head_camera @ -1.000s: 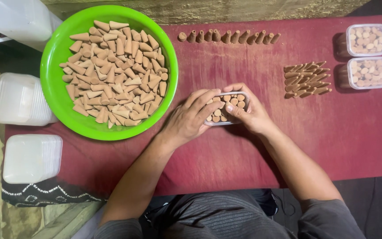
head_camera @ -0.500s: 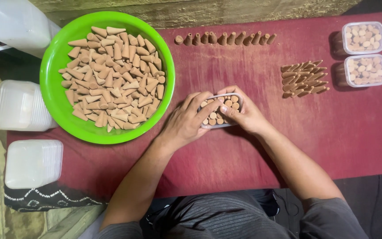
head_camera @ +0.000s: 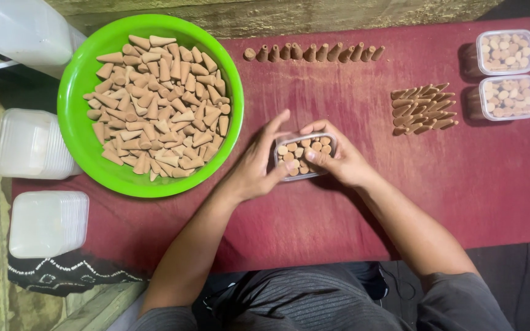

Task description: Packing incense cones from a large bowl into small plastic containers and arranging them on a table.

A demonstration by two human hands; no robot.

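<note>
Left hand point(head_camera: 254, 164) fingers lifting off the small clear box point(head_camera: 305, 155) since earlier, grip now spreading wide, right hand point(head_camera: 338, 160) pinching its rim, apparently pressing cones, green bowl point(head_camera: 78, 122) lying left of both.

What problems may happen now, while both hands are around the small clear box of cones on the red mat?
1. The left hand and right hand press the small clear box from both sides; its thin walls might flex and tip out the upright cones.
2. The left forearm lies close to the green bowl; a pull back might bump it and scatter the loose cones.
</note>
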